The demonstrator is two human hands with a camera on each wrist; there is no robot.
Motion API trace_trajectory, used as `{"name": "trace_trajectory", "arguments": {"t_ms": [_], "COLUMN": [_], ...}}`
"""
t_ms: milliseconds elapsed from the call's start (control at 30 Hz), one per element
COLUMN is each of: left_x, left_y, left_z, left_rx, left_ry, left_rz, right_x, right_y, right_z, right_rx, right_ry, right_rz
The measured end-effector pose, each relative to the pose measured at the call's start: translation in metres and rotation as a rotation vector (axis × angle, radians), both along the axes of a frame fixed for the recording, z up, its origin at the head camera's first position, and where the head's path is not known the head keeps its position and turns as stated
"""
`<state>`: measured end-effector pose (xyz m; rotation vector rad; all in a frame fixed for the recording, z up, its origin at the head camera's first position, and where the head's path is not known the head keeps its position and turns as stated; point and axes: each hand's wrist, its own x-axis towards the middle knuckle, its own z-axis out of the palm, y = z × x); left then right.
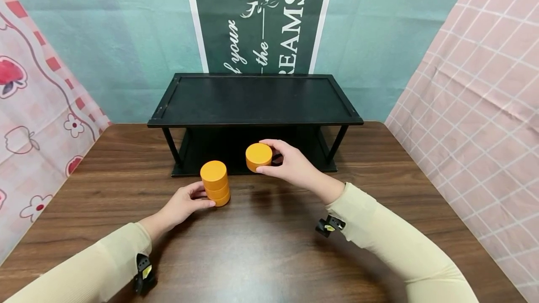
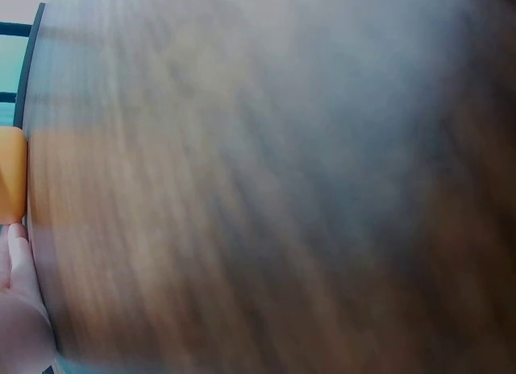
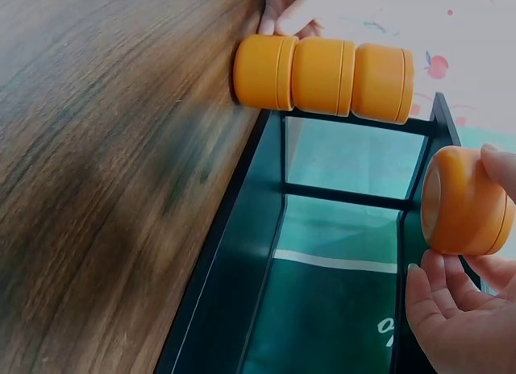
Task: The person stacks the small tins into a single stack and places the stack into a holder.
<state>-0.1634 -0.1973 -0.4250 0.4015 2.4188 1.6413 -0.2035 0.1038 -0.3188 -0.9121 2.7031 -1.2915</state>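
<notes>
Several small, round orange jars with lids are in view. Three of them form an upright stack (image 1: 215, 182) on the table, left of centre. My left hand (image 1: 184, 204) grips this stack low down, thumb at its front and fingers partly hidden behind it. Right of the stack and higher, my right hand (image 1: 291, 163) holds a single orange jar (image 1: 258, 155) in the air between thumb and fingers. The right wrist view shows the recessed base of that held jar (image 3: 463, 201). Only an edge of the stack (image 2: 11, 176) enters the left wrist view.
A black two-tier rack (image 1: 257, 99) stands at the back of the brown wooden table (image 1: 252, 256). The held jar overlaps its lower shelf in the head view. Cloths hang behind and on both sides, including a pink checked cloth (image 1: 484, 83) at right.
</notes>
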Motion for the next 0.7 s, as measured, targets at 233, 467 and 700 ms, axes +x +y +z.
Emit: {"name": "trace_trajectory", "arguments": {"t_ms": [233, 467, 700], "left_x": [-0.001, -0.001, -0.002], "left_y": [-0.001, 0.0, 0.0], "left_z": [0.0, -0.001, -0.002], "left_rx": [-0.01, -0.006, -0.006], "left_ry": [0.011, 0.01, 0.007], "left_rz": [0.004, 0.005, 0.008], "right_x": [-0.003, -0.004, -0.005], "right_y": [-0.011, -0.021, -0.03], "right_z": [-0.001, 0.0, 0.0], "right_rx": [0.005, 0.001, -0.006], "right_ry": [0.002, 0.0, 0.019], "right_rz": [0.015, 0.03, 0.041]}}
